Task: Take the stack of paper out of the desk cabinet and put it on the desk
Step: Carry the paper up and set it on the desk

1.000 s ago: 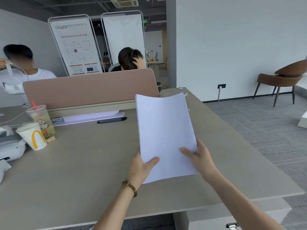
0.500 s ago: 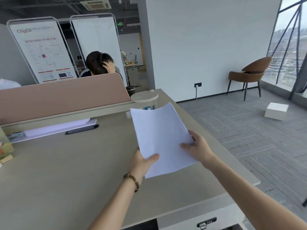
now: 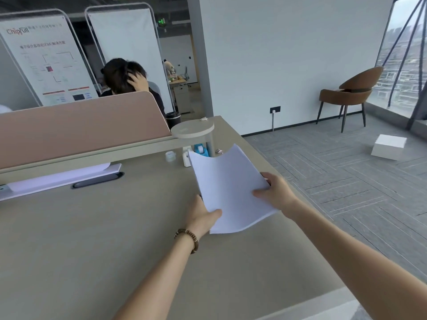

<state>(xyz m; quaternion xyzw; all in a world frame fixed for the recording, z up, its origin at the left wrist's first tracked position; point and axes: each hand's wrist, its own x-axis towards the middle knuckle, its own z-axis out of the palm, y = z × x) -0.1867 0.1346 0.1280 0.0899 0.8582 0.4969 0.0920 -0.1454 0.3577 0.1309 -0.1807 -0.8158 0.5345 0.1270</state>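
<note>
A white stack of paper (image 3: 227,188) hangs low over the right part of the beige desk (image 3: 92,239), sagging in the middle, its far edge curved. My left hand (image 3: 203,215), with a bead bracelet at the wrist, grips the stack's near left corner. My right hand (image 3: 276,192) holds its right edge, thumb on top. Whether the stack touches the desk top I cannot tell. The desk cabinet is out of view.
A pink divider panel (image 3: 80,125) runs along the desk's back. A round stand (image 3: 194,130), tape dispenser (image 3: 201,150) and small jar (image 3: 170,155) sit behind the paper. A black pen (image 3: 97,180) lies by a white sheet (image 3: 60,179). A person sits beyond the divider. Brown chair (image 3: 349,93) and white box (image 3: 389,146) on the floor, right.
The view has swung right, so the cups at the left have left the frame. Both hands have lowered the stack and tilted it flatter toward the desk's right side.
</note>
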